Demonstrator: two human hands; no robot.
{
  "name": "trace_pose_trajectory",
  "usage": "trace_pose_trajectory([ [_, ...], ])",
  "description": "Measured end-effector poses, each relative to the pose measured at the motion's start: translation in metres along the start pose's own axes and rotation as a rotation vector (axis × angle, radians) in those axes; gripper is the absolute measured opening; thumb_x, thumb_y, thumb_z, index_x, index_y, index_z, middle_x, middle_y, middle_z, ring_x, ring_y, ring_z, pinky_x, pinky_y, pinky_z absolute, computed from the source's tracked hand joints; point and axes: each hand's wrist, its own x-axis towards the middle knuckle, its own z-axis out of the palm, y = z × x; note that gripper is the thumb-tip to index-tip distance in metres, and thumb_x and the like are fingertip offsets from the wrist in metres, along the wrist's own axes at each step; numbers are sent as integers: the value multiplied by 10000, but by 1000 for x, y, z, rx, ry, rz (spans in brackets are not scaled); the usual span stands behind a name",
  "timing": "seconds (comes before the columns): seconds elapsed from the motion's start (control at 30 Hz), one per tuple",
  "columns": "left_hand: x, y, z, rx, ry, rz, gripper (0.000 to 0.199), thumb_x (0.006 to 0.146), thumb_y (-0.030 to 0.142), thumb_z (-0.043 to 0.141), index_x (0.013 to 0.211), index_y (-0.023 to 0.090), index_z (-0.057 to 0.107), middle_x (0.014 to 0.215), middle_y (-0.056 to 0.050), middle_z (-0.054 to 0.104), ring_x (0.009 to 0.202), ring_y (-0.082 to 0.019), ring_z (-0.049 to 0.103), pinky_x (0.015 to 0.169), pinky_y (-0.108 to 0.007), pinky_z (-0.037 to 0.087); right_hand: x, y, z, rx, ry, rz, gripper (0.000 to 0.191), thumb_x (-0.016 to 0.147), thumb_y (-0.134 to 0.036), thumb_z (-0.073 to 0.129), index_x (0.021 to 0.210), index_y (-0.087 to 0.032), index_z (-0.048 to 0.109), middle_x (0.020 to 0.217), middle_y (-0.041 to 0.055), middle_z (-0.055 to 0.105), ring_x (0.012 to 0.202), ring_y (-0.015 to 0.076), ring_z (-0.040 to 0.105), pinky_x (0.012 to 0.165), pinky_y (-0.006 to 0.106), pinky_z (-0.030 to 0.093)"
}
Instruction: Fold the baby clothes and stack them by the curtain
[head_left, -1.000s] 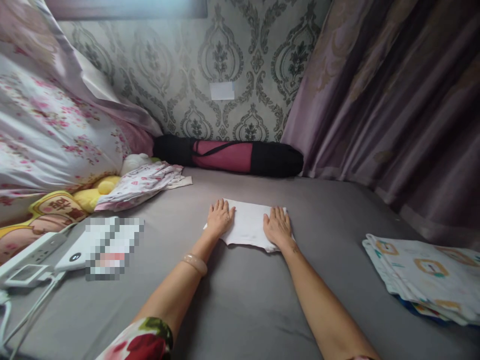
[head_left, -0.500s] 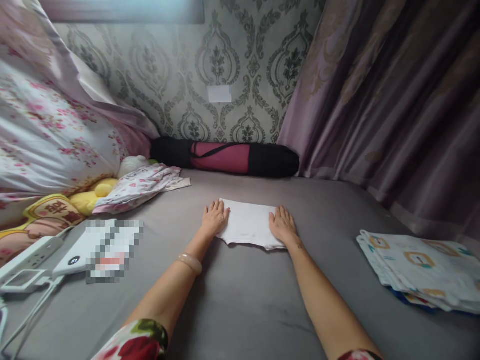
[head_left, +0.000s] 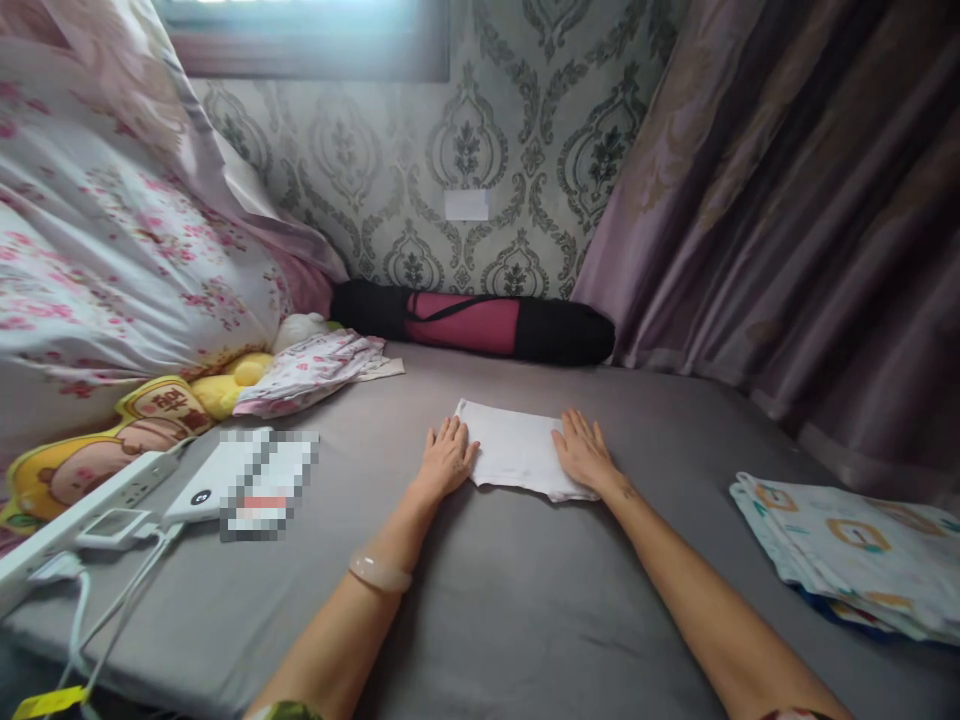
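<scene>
A small white folded cloth garment [head_left: 516, 448] lies flat on the grey bed sheet [head_left: 480, 610], its near edge slightly uneven. At its left edge rests my left hand [head_left: 448, 458], palm down, with the fingers pointing away from me and the thumb on the cloth. My right hand [head_left: 585, 450] lies flat over the right end of the garment, fingers a little spread. Neither hand grasps anything. The parts of the cloth under my palms are hidden.
A stack of patterned cloths [head_left: 855, 550] sits at the right. To the left are a power strip [head_left: 112, 510] with cables, a white device [head_left: 217, 480], a yellow cushion [head_left: 97, 465] and a printed garment [head_left: 322, 372]. A black and red bag [head_left: 465, 322] lies along the wall.
The camera view has shifted, so the scene sits a little further right. My left hand has slid slightly toward me along the garment's left edge. My right hand stays on the right end.
</scene>
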Motion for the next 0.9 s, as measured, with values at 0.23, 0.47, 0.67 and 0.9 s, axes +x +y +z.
trace_pose_trajectory([
  [0.23, 4, -6, 5, -51, -1, 29, 447, 992, 392, 307, 1363, 168, 417, 1551, -128, 323, 1448, -268, 251, 1153, -475, 258, -7, 3, 15, 34, -16, -4, 621, 994, -399, 201, 1489, -39, 309, 1568, 151, 261, 1459, 245, 189, 1177, 406, 137],
  [0.47, 6, -16, 10, -106, 25, 24, 428, 991, 379, 332, 1358, 183, 429, 1529, -107, 370, 1431, -249, 295, 1160, -450, 266, -2, 7, 23, 58, -63, 16, 633, 1000, -412, 205, 1495, -27, 287, 1577, 152, 237, 1462, 251, 173, 1175, 383, 153],
  [0.67, 9, -22, 15, -141, 83, 36, 409, 962, 322, 397, 1338, 169, 449, 1498, -124, 411, 1406, -232, 341, 1142, -410, 311, -1, -6, 7, 45, -83, 9, 606, 997, -398, 225, 1490, -58, 309, 1572, 160, 248, 1457, 278, 182, 1174, 495, 90],
  [0.9, 9, -27, 23, -165, 163, 20, 354, 941, 310, 435, 1265, 187, 504, 1453, -125, 461, 1378, -272, 374, 1116, -460, 327, 0, -30, 13, 94, -75, -33, 606, 998, -410, 184, 1503, -95, 296, 1585, 119, 227, 1466, 240, 159, 1182, 448, 90],
])
